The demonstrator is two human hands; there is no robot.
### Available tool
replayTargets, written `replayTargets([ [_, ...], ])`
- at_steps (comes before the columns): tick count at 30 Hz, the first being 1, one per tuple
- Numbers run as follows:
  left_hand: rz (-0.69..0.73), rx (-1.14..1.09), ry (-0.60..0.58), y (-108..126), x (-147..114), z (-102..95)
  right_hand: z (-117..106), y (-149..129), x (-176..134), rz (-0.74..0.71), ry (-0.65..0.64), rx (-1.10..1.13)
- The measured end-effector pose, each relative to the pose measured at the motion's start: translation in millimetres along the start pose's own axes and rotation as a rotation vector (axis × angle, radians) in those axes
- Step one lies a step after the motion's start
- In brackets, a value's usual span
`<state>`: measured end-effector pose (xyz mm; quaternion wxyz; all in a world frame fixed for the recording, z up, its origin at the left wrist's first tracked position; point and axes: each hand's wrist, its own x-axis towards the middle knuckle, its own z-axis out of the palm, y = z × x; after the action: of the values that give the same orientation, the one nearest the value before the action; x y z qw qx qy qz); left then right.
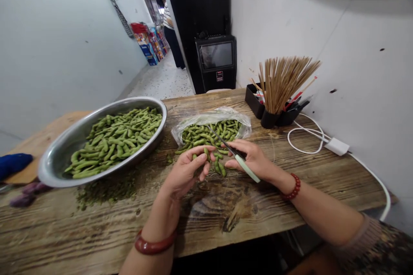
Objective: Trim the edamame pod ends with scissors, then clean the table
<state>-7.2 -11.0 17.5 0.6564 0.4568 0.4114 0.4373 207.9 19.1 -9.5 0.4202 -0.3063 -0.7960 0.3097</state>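
Note:
Between the thumb and fingers of my left hand [189, 167] is a green edamame pod [207, 154]. My right hand [253, 159] is closed around scissors [247, 168] with pale green handles, their dark blades pointing up and left over the pods. Just beyond both hands lies a clear plastic bag [222, 116], its mouth toward me, with many edamame pods [196, 133] in and before it. A few loose pods [220, 167] lie on the table between my hands. To the left, a large metal basin [163, 111] holds a heap of edamame pods [119, 139].
Green trimmings [106, 189] are scattered below the basin on the wooden table [206, 232]. At the right back, a black organizer [254, 99] holds bamboo skewers [284, 81] beside a white cable with an adapter [337, 146]. A blue cloth [14, 165] lies far left. Beyond the doorway stands a person [172, 38].

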Motion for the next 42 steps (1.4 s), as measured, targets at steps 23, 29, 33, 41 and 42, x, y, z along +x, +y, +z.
replayTargets([
  [23, 0.182, 0.258, 0.196, -10, 3, 4.0, -1, -3, 0, -0.184, -0.188, -0.121],
  [29, 0.172, 0.256, 0.204, -11, 4, 7.8, 1, -1, -1, -0.195, -0.178, -0.133],
  [33, 0.169, 0.221, 0.217, -9, 4, 9.9, 2, 0, -2, -0.196, -0.161, -0.160],
  [41, 0.127, 0.214, 0.255, -12, 7, 8.3, 4, 3, -4, -0.153, -0.139, -0.176],
  [42, 0.145, 0.220, 0.253, -11, 8, 7.8, 4, 3, -3, -0.142, -0.114, -0.159],
])
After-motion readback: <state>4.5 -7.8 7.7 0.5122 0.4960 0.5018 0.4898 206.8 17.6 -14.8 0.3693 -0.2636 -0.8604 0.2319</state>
